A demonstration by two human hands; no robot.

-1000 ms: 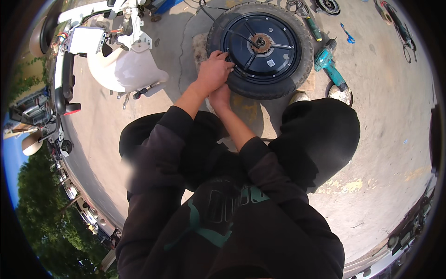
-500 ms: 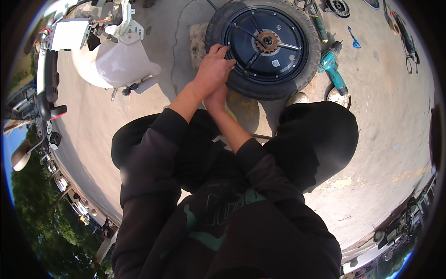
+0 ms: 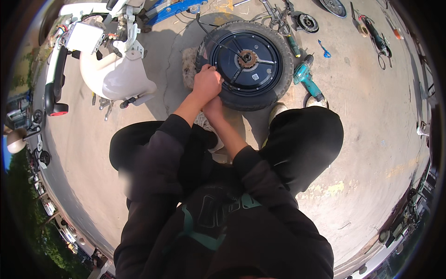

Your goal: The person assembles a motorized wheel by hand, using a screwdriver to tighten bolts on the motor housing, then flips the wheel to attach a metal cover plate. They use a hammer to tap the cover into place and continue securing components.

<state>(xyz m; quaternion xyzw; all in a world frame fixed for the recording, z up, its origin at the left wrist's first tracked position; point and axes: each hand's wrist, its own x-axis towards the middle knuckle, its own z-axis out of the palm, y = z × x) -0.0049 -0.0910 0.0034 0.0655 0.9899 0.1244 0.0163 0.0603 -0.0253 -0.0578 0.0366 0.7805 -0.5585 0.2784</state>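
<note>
A black hub-motor wheel [image 3: 262,74] with its tyre [image 3: 241,103] lies flat on the concrete in front of me. A rusty sprocket sits at its middle, and a black cable [image 3: 223,45] runs from there toward the far left. At the tyre's near-left edge my left hand [image 3: 207,84] is closed, knuckles up, its fingertips by the rim. Just below it, partly covered by it, my right hand [image 3: 213,108] is closed too. What the two hands grip is hidden. My feet are close to the tyre, one shoe [image 3: 204,123] under my hands.
Right of the wheel lie a teal cordless drill [image 3: 306,79], a green-handled tool [image 3: 293,45], a small blue item [image 3: 324,49] and a round metal part [image 3: 307,23]. A partly stripped white scooter with its fender [image 3: 118,76] stands left. A blue metal frame [image 3: 172,10] is at the back.
My view has shifted, so the wheel sits lower and further left and the blue frame shows. Both hands stay at the tyre's near-left edge, and a shoe appears beneath them.
</note>
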